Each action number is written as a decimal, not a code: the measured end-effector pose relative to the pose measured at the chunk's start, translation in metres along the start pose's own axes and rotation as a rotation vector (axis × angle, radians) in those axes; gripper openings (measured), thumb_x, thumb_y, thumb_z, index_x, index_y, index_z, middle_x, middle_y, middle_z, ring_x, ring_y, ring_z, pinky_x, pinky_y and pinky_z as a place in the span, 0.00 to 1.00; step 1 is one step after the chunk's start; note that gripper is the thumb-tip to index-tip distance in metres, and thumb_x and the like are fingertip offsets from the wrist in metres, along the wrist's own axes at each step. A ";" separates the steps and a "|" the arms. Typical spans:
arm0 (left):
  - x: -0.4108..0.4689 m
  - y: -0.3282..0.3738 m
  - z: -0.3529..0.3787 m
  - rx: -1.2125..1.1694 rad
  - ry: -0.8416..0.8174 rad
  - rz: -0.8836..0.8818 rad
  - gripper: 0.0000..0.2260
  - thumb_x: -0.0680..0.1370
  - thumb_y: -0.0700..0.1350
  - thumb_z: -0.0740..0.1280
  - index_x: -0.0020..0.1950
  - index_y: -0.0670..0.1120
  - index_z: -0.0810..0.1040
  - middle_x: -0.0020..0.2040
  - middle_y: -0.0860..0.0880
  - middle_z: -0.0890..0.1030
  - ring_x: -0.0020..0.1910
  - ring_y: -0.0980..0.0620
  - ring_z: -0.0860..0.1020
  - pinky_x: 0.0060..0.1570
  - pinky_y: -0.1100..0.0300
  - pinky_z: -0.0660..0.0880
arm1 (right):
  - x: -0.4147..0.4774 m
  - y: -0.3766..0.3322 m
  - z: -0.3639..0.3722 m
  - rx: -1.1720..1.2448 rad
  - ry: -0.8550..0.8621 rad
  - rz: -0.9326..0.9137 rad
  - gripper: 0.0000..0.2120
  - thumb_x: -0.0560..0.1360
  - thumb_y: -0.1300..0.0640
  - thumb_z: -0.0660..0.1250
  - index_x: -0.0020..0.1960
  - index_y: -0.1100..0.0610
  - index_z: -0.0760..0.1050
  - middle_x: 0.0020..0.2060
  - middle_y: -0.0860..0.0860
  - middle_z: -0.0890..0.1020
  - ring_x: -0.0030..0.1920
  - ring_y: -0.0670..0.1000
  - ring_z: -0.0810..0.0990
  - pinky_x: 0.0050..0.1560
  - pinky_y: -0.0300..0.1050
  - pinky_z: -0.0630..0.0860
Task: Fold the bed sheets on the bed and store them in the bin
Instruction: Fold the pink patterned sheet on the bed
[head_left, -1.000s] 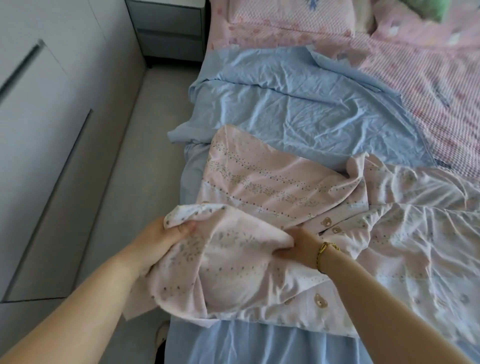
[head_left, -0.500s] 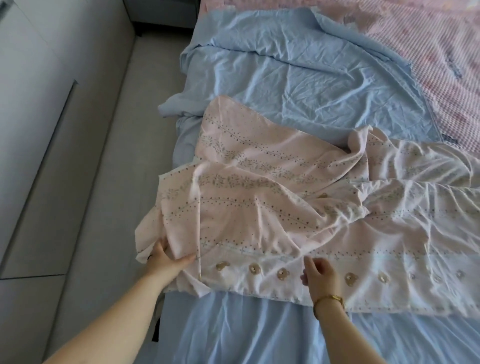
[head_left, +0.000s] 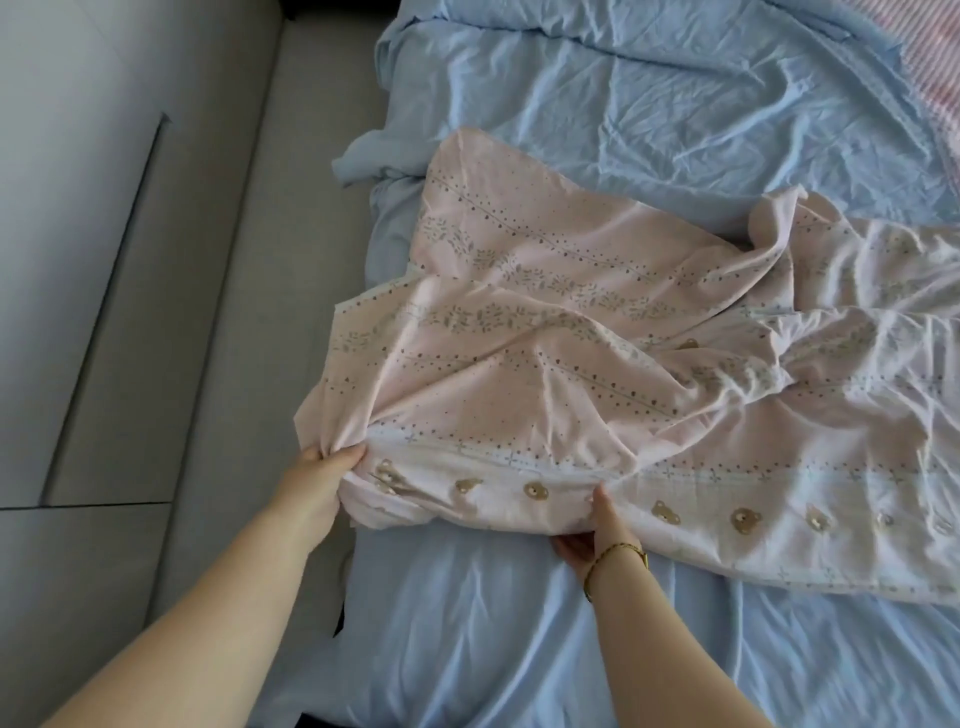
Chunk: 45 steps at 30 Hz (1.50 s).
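A pale pink sheet (head_left: 561, 374) with dotted stripes and a row of small bear prints lies rumpled across the bed, over a light blue sheet (head_left: 675, 119). My left hand (head_left: 317, 483) grips the pink sheet's near left corner, bunching the cloth at the bed's left edge. My right hand (head_left: 597, 530) pinches the near hem further right, thumb on top and fingers tucked under the fabric. A gold bracelet sits on that wrist. No bin is in view.
Grey floor (head_left: 218, 312) runs along the bed's left side, with grey cabinet fronts (head_left: 67, 208) beyond it. A pink checked cover (head_left: 935, 67) shows at the far right corner. Blue bedding (head_left: 467, 649) spreads below my hands.
The bunched pink sheet has been spread out flat over the bed. Both hands have shifted to its near hem, and my view has tipped downward.
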<state>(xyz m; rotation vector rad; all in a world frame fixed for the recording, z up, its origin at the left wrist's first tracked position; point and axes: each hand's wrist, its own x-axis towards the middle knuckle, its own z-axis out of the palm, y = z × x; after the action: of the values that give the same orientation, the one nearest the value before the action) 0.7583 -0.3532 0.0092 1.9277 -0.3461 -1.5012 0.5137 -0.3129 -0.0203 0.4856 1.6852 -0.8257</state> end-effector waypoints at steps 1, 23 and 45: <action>-0.003 0.004 -0.010 -0.066 -0.062 -0.007 0.05 0.78 0.33 0.61 0.50 0.38 0.75 0.33 0.47 0.82 0.33 0.52 0.81 0.34 0.64 0.77 | 0.000 0.001 0.004 0.034 0.012 0.013 0.14 0.74 0.51 0.66 0.53 0.59 0.70 0.39 0.55 0.76 0.36 0.54 0.75 0.31 0.48 0.79; -0.012 -0.035 -0.019 0.432 0.411 -0.123 0.25 0.79 0.53 0.60 0.58 0.29 0.73 0.57 0.31 0.75 0.56 0.37 0.76 0.57 0.47 0.71 | -0.014 -0.018 -0.066 0.178 -0.109 -0.222 0.10 0.78 0.54 0.60 0.58 0.55 0.69 0.36 0.50 0.83 0.42 0.51 0.75 0.37 0.49 0.74; -0.059 -0.007 0.096 -0.777 -0.025 -0.198 0.14 0.78 0.57 0.60 0.56 0.49 0.75 0.53 0.45 0.78 0.58 0.42 0.75 0.58 0.45 0.71 | -0.043 -0.035 -0.102 0.326 -0.405 -0.271 0.11 0.77 0.64 0.56 0.56 0.61 0.73 0.44 0.55 0.83 0.37 0.49 0.84 0.32 0.41 0.80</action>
<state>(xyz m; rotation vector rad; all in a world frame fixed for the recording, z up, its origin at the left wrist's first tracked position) 0.6497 -0.3463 0.0375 1.3380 0.3879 -1.4807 0.4328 -0.2566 0.0423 0.2841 1.2591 -1.3146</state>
